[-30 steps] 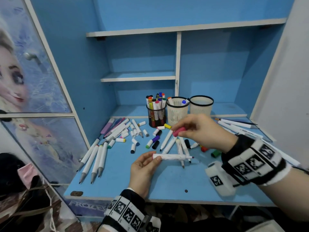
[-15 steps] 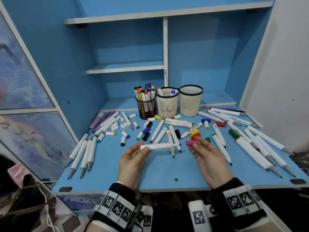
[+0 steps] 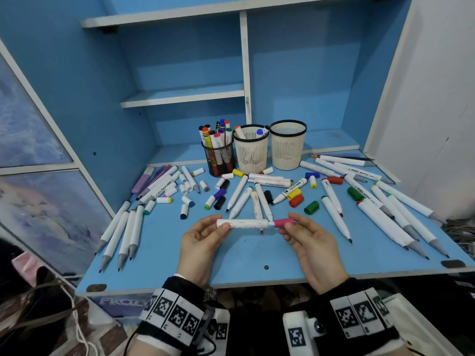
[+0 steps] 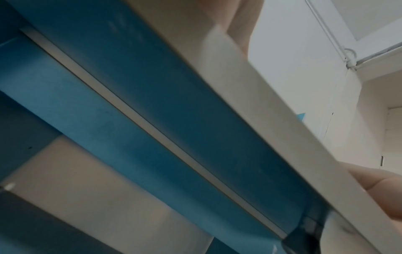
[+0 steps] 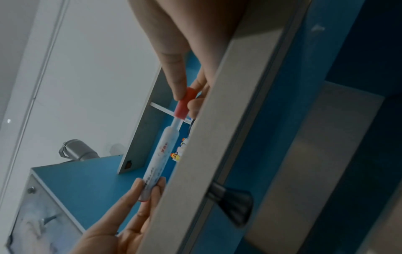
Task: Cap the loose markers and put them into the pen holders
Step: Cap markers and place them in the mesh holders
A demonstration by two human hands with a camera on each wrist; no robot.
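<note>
A white marker (image 3: 244,223) lies level just above the blue desk (image 3: 257,255), and my left hand (image 3: 218,225) pinches its left end. My right hand (image 3: 289,225) pinches a pink cap (image 3: 283,223) whose mouth sits over the marker's tip. The right wrist view shows the same marker (image 5: 159,154) with the cap (image 5: 185,104) on its nib, part of the neck still bare. At the back stand a black mesh holder (image 3: 221,160) full of markers, a beige holder (image 3: 250,150) with two markers, and a second beige holder (image 3: 288,145). The left wrist view shows only blurred shelving.
Several uncapped white markers (image 3: 398,209) fan across the right of the desk and more (image 3: 123,235) lie at the left. Loose caps, among them green (image 3: 311,207), red (image 3: 296,201) and black (image 3: 219,202), are scattered mid-desk. A white wall (image 3: 437,98) closes the right side.
My right hand carried the pink cap down from near the holders to the marker's right tip and set it on the nib. The left hand kept holding the marker.
</note>
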